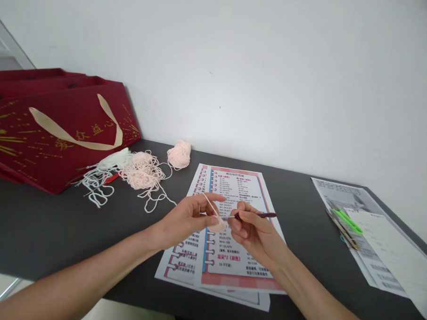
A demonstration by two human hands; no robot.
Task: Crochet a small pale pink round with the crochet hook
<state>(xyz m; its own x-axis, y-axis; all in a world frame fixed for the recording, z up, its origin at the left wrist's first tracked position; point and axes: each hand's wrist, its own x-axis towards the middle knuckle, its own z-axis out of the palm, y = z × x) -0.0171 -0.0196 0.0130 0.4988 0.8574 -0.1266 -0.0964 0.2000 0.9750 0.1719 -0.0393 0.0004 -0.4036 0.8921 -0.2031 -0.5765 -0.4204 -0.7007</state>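
Above the dark surface [55, 228] and its printed sheets [223, 262], my left grip [184, 220] and right grip [254, 233] nearly meet: the right closed around a dark-handled hook [267, 214], the left pinching a small pink piece [215, 227] at its tip.

Left forearm [98, 273]: bare, slanting up and inward from the lower left corner.
Left wrist [152, 240]: almost in line with the forearm.
Left hand [182, 221]: index finger [215, 197] stretched toward the right hand [254, 235], thumb [208, 221] pointing the same way below it (the other fingers are partly hidden).
Right forearm [316, 292]: bare, rising inward from the lower right.
Right hand: thumb [249, 216] and fingers bent in a pen-like grip.
Spacing: fingertips near each other.
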